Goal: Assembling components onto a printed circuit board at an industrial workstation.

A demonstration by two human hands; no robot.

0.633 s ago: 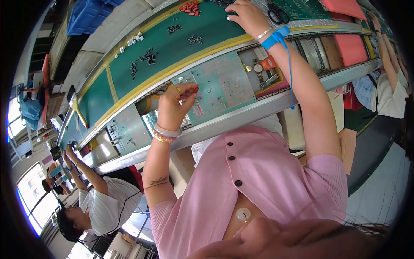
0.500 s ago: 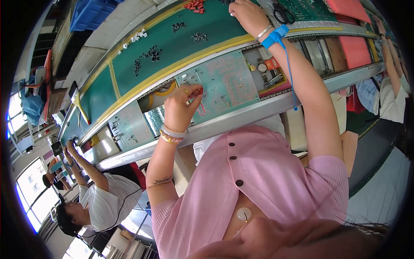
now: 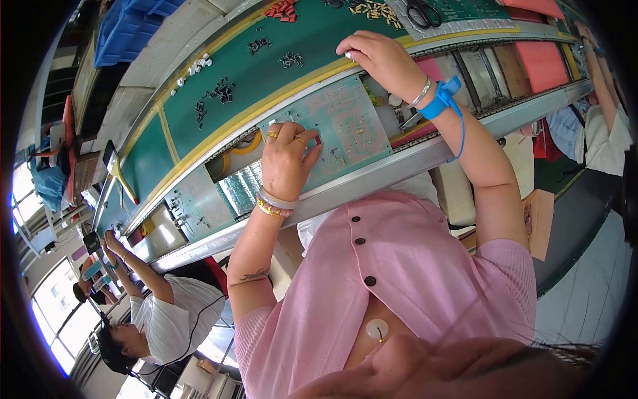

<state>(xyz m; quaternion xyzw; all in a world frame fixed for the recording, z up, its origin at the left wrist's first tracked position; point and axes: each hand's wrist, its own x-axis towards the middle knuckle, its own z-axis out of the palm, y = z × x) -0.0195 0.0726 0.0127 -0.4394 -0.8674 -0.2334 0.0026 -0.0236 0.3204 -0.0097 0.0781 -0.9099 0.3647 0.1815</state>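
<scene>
My left hand is over the left part of a green circuit board, fingers closed in a pinch. At its fingertips shows a small red component, close to the board's surface. My right hand, with a blue wrist strap on its wrist, hovers above the far right edge of the board. Its thumb and fingers are drawn together; whatever they hold, if anything, is too small to make out. Several small parts stand on the board near my left hand.
Beyond the rail, a green work surface bears piles of black components, white parts, red parts and gold-coloured parts. Scissors lie at far right. Another board sits left; a co-worker works beyond it.
My right hand has come back from the far parts toward the board, uncovering the gold-coloured pile. My left hand stays over the board with the red component, its fingers turned further down.
</scene>
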